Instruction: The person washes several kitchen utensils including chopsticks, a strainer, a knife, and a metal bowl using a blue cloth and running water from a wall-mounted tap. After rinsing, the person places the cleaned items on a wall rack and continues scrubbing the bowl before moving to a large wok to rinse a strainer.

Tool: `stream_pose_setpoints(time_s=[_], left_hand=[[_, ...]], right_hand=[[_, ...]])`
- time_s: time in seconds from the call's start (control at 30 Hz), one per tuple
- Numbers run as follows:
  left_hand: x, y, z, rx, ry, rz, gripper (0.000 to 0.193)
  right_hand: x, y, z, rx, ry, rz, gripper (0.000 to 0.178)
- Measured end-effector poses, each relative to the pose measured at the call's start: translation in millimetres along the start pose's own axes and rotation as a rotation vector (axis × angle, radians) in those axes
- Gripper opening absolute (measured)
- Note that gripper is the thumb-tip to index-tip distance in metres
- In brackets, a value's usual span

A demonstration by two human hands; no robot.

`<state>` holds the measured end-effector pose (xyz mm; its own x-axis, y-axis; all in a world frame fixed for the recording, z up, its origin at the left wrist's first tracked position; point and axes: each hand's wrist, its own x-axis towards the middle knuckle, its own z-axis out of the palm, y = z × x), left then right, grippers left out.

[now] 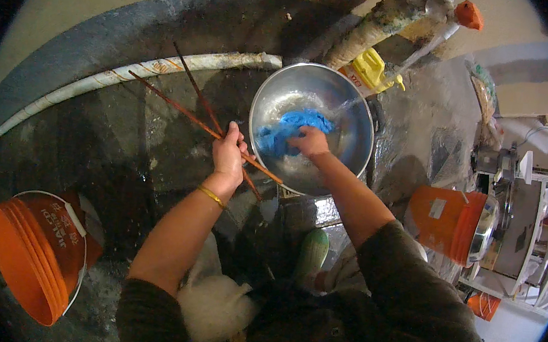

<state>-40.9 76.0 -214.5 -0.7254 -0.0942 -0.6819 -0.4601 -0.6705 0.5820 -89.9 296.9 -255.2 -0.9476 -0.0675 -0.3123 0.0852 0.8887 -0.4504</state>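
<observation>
My left hand (228, 153), left of the metal basin, is closed around two long reddish-brown wooden chopsticks (190, 111). They cross at my fingers, their far ends pointing up and left. The lower end of one reaches the basin's near rim. Inside the round metal basin (264, 97) lies a crumpled, wet blue cloth (305, 118). The fingers of my right hand (312, 142) are closed on its near edge, and their tips are partly hidden. Part of the blue cloth spreads to the left along the basin floor.
A yellow jug (371, 68) stands behind the basin, below a tap with an orange cover (468, 15). A white pipe (118, 75) runs along the wall. One orange bucket (32, 253) is at the near left, another (447, 224) at the right beside a shelf (519, 227). The dark floor is wet.
</observation>
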Motion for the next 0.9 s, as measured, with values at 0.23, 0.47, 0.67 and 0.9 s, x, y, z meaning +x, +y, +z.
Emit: stream_pose_setpoints(time_s=[0.23,0.47,0.67,0.9], left_hand=[[3.0,-3.4,-2.8,-0.049,0.002,-0.022,0.032],[8.9,-5.8,-3.6,-0.007,-0.012,0.033,0.039],[17.3,-13.6,-9.1,-0.007,0.068,0.082,0.037],[5.0,-6.6,-6.6,-0.127,-0.036,0.073,0.036]], right_hand=[[-9.9,-30.7,-115.4,0.409,-0.093,0.137,0.024],[-42.9,-115.9,-266.2,0.606,0.092,-0.24,0.017],[-30.0,-176.5,-407.8,0.862,0.386,-0.666,0.017],[38.3,-146.8,-460.0,0.695,0.656,0.03,0.017]])
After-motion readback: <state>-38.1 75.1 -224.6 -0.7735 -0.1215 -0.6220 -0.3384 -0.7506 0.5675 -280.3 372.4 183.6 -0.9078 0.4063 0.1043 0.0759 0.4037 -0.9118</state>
